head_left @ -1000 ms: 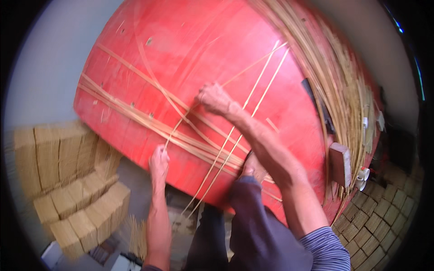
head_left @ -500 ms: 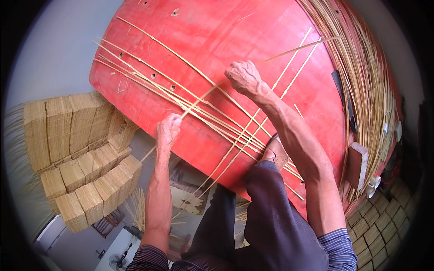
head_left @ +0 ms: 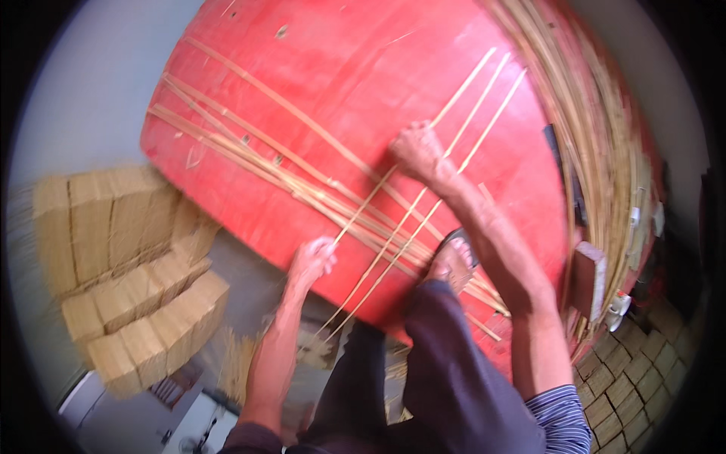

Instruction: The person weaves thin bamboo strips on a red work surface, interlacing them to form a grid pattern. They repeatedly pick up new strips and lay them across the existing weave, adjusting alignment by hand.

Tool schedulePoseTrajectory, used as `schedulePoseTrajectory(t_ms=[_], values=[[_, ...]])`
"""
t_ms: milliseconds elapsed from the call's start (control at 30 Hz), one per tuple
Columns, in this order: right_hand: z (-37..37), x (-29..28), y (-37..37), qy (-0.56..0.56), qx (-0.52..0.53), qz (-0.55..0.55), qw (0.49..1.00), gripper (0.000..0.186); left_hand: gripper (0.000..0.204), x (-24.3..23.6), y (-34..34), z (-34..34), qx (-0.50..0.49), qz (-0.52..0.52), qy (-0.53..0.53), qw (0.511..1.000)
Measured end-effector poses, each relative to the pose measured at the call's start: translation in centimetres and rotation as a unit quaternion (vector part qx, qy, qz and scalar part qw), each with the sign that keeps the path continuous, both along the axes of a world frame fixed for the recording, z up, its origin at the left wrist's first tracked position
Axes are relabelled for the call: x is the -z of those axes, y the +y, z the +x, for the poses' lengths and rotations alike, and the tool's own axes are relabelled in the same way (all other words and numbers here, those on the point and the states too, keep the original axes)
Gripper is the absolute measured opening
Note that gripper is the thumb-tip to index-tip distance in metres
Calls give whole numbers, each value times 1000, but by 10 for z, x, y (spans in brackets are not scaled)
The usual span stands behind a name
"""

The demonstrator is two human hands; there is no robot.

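My right hand [head_left: 417, 148] is closed round a thin pale strip [head_left: 361, 208], probably split bamboo, over the red board [head_left: 340, 91]. My left hand [head_left: 318, 259], blurred, pinches that strip at its lower end near the board's front edge. The strip lies slantwise across long strips [head_left: 249, 157] laid on the board, alongside two crossing strips [head_left: 484, 106]. My sandalled foot [head_left: 454, 261] presses on the laid strips to the right, just left of my right forearm.
A thick bunch of loose strips [head_left: 605, 166] curves along the board's right side, with a dark flat bar [head_left: 554, 147] and a block [head_left: 587, 280]. Stacked straw-coloured bundles [head_left: 136, 318] stand at lower left; more blocks [head_left: 628, 378] cover the lower right.
The held strip has swung from crossing the two slanted strips to lying roughly parallel with them. My left hand has moved right and down; my right hand has come slightly down.
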State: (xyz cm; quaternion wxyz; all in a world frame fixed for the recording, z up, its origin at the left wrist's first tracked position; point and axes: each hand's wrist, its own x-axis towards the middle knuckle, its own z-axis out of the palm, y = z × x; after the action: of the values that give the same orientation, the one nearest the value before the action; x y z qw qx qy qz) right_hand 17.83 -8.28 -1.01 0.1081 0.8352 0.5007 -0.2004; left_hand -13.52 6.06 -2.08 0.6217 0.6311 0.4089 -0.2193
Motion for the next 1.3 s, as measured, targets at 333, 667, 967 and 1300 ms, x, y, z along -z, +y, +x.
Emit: schedulePoseTrajectory(t_ms=[333, 667, 967, 1300], values=[[4, 32, -41, -100, 135, 276, 946, 25, 18, 11, -14, -11, -60, 38, -31, 997], [6, 38, -40, -69, 150, 312, 935, 22, 20, 19, -14, 0, -60, 67, -72, 993], [4, 41, -44, -63, 146, 301, 940, 21, 20, 20, -13, -1, -43, 62, -71, 995], [-18, 27, -36, 15, 95, 375, 922, 16, 29, -18, -33, 15, 144, 431, -200, 868]])
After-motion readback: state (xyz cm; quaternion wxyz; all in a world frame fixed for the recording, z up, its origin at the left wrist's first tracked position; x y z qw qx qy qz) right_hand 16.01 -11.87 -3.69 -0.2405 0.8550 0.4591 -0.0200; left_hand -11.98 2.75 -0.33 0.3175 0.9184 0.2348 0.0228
